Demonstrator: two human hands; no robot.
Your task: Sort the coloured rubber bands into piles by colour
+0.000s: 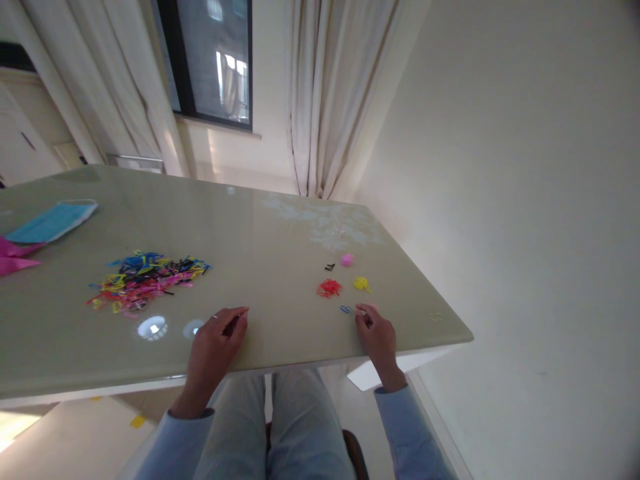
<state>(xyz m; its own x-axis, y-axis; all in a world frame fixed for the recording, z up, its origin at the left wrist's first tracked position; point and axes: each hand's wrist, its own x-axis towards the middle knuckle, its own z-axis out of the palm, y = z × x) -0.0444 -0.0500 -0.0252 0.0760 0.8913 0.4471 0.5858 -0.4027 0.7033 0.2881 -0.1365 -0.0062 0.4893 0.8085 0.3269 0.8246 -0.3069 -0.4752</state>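
My left hand (216, 347) hovers at or rests on the table near its front edge, thumb and forefinger pinched together; anything between them is too small to make out. To its left lies a mixed heap of small coloured bands (150, 280), likely rubber bands. My right hand (379, 337) is closed in a pinch beside a few blue bands (346, 309), its fingertips by some pale pink bands (373, 306). Just beyond are separate small piles: red bands (329, 288), yellow bands (361, 284), black bands (330, 267) and bright pink bands (347, 260).
The glossy table (280, 267) ends at a right corner close to the white wall (525, 200). A blue face mask (55, 222) and a bright pink piece (17, 257) lie at the far left. Curtains (340, 87) and a window (215, 60) are behind.
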